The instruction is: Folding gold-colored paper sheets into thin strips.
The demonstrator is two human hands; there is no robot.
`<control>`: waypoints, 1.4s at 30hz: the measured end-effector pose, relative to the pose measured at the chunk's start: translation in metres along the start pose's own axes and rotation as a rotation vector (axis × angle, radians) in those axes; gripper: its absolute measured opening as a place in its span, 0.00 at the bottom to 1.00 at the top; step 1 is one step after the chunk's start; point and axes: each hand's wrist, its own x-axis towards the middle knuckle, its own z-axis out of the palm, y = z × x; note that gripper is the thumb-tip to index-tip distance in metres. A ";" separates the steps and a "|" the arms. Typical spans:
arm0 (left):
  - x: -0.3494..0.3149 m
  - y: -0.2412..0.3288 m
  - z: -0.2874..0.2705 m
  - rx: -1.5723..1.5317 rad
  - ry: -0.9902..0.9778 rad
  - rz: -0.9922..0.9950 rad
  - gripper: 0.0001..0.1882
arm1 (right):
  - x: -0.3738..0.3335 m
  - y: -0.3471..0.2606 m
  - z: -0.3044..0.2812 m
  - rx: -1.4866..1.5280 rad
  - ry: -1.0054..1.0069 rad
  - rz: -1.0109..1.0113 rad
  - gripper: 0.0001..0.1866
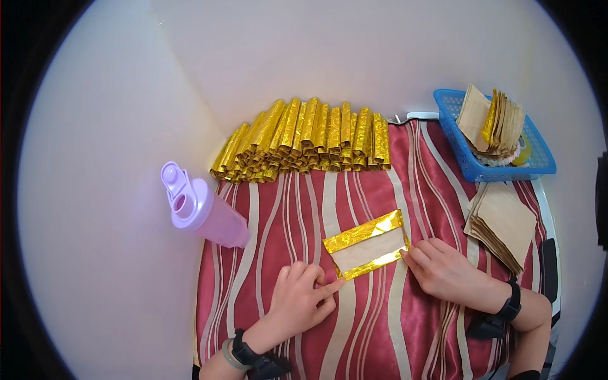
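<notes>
Nearest: black wrist straps [510, 301] on both wrists, plus a pale bangle [233, 356] on the left forearm; left hand [305, 299] loosely curled, index finger extended and its tip on the near-left corner of the gold foil paper [367, 251]; couldn't tell if anything sat under its palm; right hand [443, 271] narrow, thumb and fingers pinching the paper's near-right corner; paper lay tilted, right end farther away, mid-tabletop [380, 335] on a red, cream-striped cloth; its long edges were folded in as gold strips, far one wider, pale face showing between; lilac shaker bottle [215, 218] leaned at left, spout cap open; tan paper stack [503, 218] sat at right; just beyond it, blue plastic basket [506, 173] held upright tan sheets [510, 123] and a gold piece [489, 120]; far edge: piled gold foil tubes [310, 136], layered, against white wall [304, 50].
</notes>
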 end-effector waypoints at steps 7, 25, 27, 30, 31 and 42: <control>0.008 -0.012 0.007 -0.016 0.103 0.147 0.10 | 0.004 0.006 0.004 -0.050 0.072 -0.048 0.07; 0.013 0.005 0.017 -0.015 0.185 -0.002 0.11 | 0.006 0.016 0.031 0.344 0.246 0.107 0.10; 0.013 0.006 0.019 -0.033 0.196 -0.017 0.11 | 0.004 0.014 0.032 0.329 0.211 0.112 0.10; 0.010 0.004 0.023 -0.062 0.185 -0.034 0.12 | 0.006 0.013 0.031 0.397 0.155 0.114 0.10; 0.008 0.004 0.024 -0.080 0.163 -0.046 0.13 | 0.005 0.014 0.032 0.399 0.154 0.113 0.10; 0.013 -0.004 0.025 -0.123 0.096 0.045 0.12 | 0.005 0.017 0.036 0.615 -0.015 0.241 0.11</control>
